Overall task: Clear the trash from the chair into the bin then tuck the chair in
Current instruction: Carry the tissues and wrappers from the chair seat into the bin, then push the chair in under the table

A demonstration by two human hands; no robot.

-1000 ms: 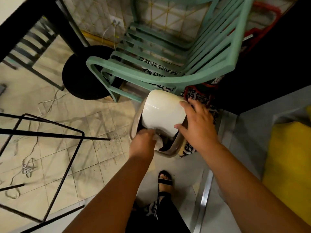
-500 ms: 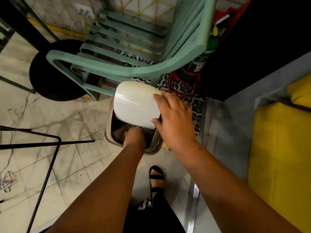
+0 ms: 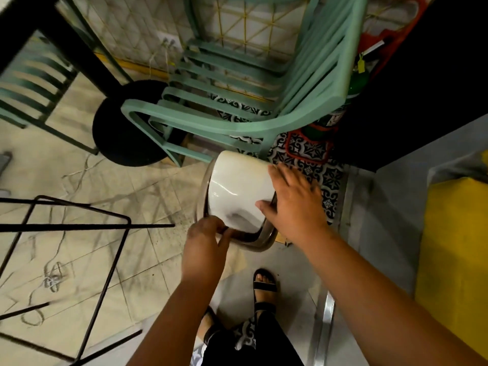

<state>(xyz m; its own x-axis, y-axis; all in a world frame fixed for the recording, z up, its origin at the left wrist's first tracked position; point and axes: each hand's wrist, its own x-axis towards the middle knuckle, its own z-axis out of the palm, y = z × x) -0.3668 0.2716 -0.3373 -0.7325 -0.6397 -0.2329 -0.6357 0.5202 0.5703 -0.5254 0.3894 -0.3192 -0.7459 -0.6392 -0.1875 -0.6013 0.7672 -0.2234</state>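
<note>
A small bin [image 3: 260, 240] with a metal rim stands on the floor in front of me, its white lid [image 3: 237, 192] tilted up. My right hand [image 3: 293, 204] holds the lid's right edge, fingers spread over it and thumb under. My left hand [image 3: 204, 240] is at the bin's near rim, fingers loosely curled, and I see nothing in it. No trash shows. Just behind the bin stands a green slatted plastic chair [image 3: 237, 125], its seat bare.
A black round table base [image 3: 124, 128] and its post stand left of the chair. Black wire chair frames [image 3: 105, 273] cross the floor at left. A green cylinder in a red stand [image 3: 327, 128] sits right of the chair. A yellow cushion [image 3: 456, 254] is at right. My sandalled foot [image 3: 264, 283] is below the bin.
My left hand went down into the bin with a white scrap and has come back up to the rim without it. The lid has dropped lower over the opening.
</note>
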